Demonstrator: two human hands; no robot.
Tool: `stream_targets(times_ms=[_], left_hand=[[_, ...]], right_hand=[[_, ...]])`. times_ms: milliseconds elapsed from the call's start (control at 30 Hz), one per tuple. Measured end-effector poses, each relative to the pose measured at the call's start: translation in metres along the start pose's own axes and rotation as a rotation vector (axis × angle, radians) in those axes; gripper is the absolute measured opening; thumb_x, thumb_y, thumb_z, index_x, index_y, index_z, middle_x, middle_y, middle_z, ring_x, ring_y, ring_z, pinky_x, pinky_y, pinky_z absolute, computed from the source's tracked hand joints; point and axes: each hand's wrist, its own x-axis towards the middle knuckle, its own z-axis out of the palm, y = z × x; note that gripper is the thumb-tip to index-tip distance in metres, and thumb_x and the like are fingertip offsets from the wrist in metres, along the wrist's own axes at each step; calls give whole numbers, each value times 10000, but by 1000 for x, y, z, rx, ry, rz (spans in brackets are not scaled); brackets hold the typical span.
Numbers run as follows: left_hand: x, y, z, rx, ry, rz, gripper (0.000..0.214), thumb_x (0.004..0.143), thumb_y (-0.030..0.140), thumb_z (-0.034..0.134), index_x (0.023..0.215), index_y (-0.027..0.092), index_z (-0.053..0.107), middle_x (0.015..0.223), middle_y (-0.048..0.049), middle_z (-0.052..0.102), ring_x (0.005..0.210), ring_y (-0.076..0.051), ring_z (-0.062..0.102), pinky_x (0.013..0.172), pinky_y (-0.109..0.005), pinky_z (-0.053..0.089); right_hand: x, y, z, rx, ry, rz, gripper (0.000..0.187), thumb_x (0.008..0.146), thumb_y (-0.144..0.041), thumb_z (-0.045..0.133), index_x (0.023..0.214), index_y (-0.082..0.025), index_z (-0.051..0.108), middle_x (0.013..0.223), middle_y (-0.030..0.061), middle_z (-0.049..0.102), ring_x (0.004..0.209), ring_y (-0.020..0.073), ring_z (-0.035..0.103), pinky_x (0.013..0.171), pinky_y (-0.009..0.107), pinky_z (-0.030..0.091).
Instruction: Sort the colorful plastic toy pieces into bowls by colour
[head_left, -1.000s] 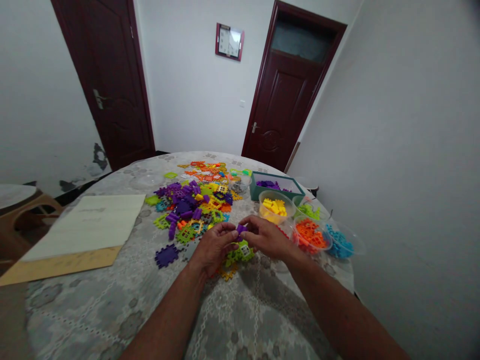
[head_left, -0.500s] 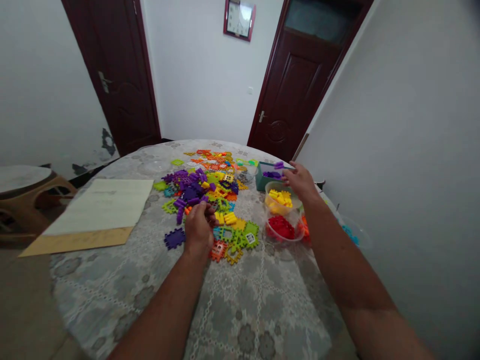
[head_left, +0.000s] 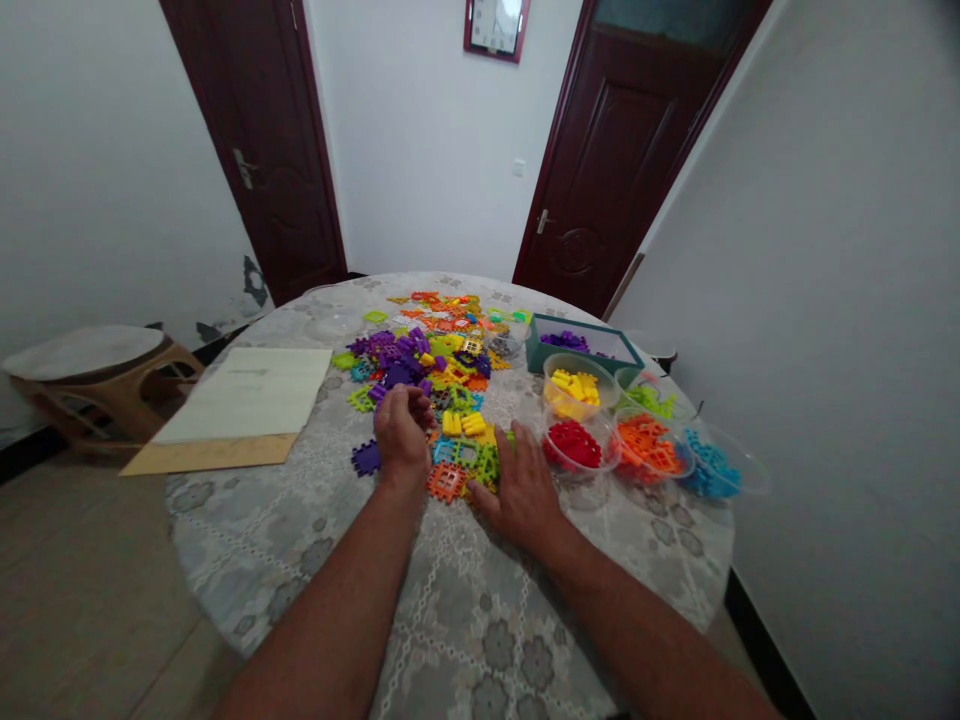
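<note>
My left hand (head_left: 403, 435) rests at the front of a heap of plastic building pieces, its fingers curled inward; whatever they may hold is hidden. Close by lie a dark purple square piece (head_left: 366, 458), an orange square piece (head_left: 446, 482) and yellow pieces (head_left: 463, 424). My right hand (head_left: 521, 490) is open, with fingers stretched over green pieces (head_left: 486, 466), partly covering them. Behind the left hand, purple pieces (head_left: 394, 350) are piled up. Purple pieces also lie in a teal box (head_left: 585, 342) on the right.
Clear tubs stand along the right: one with yellow pieces (head_left: 574, 388), one with red pieces (head_left: 575, 443), one with orange pieces (head_left: 647, 447), one with blue pieces (head_left: 709, 465). A paper sheet (head_left: 244, 395) lies left on the round table (head_left: 480, 640). A stool (head_left: 97, 375) stands beyond.
My right hand has come from above the teal box, where a purple piece was at its fingertips, down and left to the green pieces. The left hand stays near the heap. The view has shifted.
</note>
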Motion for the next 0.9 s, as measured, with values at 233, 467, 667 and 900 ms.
stream_targets(times_ms=[233,467,667,900], left_hand=[[14,23,-24,287,108,296,260,926,426,563,990,193,659,863,-22,697,773,-162,676,748,-284,558],[16,34,-91,1352,-124,478,423,919,415,628,1242,144,673,1281,-199,716,1290,-356,630,1149,-512,437],[-17,20,-114,1700,-202,604,605,916,490,697,1382,115,606,1444,-263,605,1372,-411,545,1152,-558,423],[-53,1,-103,1720,-579,614,1048,676,603,907,1539,186,482,1491,-233,556,1392,-437,517,1159,-563,421]], right_hand=[[3,8,15,-94,-32,56,816,988,-632,589,1586,-89,474,1641,285,417,1526,438,389,1241,584,321],[5,11,19,-29,-3,45,785,949,-648,631,1537,-135,547,1586,249,489,1481,431,418,1225,585,328],[8,11,24,28,-15,127,885,877,-667,726,1532,-94,563,1622,298,422,1525,506,347,1237,623,276],[11,14,21,82,33,48,740,878,-609,747,1439,-145,619,1451,252,550,1356,427,487,1163,588,386]])
